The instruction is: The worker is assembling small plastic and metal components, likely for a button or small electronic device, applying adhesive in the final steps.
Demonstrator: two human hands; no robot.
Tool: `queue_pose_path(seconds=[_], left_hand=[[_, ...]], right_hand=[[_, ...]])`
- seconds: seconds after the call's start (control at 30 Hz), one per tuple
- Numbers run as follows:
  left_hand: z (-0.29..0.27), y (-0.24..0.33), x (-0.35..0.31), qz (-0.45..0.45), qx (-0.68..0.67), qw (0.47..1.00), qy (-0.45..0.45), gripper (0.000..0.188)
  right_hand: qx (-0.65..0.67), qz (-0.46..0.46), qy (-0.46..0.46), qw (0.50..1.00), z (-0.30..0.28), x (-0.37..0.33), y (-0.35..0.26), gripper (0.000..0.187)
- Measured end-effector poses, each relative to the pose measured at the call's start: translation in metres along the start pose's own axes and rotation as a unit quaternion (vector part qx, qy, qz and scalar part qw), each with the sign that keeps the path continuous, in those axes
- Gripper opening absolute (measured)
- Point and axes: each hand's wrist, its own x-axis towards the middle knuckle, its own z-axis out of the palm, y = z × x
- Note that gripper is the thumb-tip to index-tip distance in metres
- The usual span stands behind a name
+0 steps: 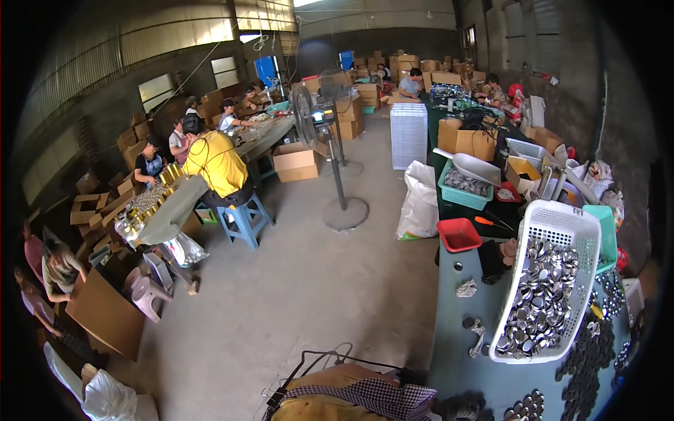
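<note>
Checked cloth [375, 394] is seen nearest, neither hand is discernible, grip cannot be told; metal caps [539, 298] are heaped in a white basket [563, 217] on the tabletop [455, 337], presumably against scattering.

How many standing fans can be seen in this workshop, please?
2. The nearer fan stands on the floor; the farther fan is just behind it. Others may be hidden.

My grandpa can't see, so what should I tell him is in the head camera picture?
A white basket of shiny round metal pieces sits on a blue-grey table at the right of a big workshop. In the middle stands a fan; at the left, people are at a long table, one in yellow on a blue stool.
</note>
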Motion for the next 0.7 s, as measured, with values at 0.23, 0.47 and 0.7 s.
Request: queue_pose_path(seconds=[0.23,0.47,0.7], left_hand=[[0.005,-0.001,0.005,0.033,-0.015,0.999,-0.015,0.018],[0.014,-0.005,0.017,0.062,-0.030,0.997,-0.039,0.017],[0.025,-0.012,0.025,0.071,-0.033,0.995,-0.054,0.016]], right_hand=[[0.004,-0.018,0.028,0.999,-0.012,-0.020,-0.008,0.071],[0.008,-0.042,0.061,0.997,-0.028,-0.032,-0.015,0.069],[0.003,-0.047,0.089,0.995,-0.042,-0.026,-0.019,0.067]])
